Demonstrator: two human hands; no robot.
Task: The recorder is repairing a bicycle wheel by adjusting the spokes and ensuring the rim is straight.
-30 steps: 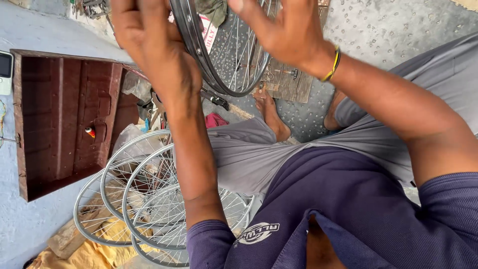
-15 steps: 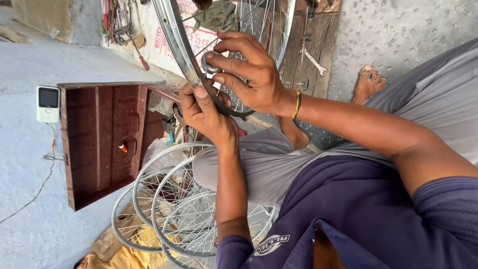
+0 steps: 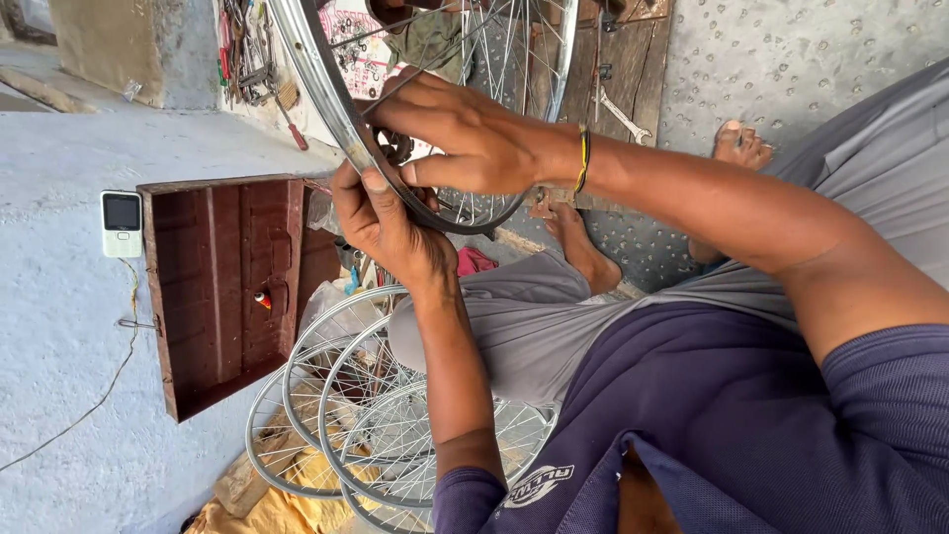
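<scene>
The person is holding a bicycle wheel (image 3: 425, 109) upright at upper centre of the frame, the left hand (image 3: 390, 222) keeping its grip closed on the rim to steady it. The right hand (image 3: 470, 138) is pinching at the spokes, grip closed, just above a stack of finished wheels (image 3: 366, 425) lying at lower centre.

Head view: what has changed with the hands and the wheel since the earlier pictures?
The left hand and the right hand, first apart on the wheel, have come together at one spot on its rim. The left thumb now presses the rim and the right fingers pinch beside it. Both hands kept their hold. The stack of wheels and the wooden box lie as before.
</scene>
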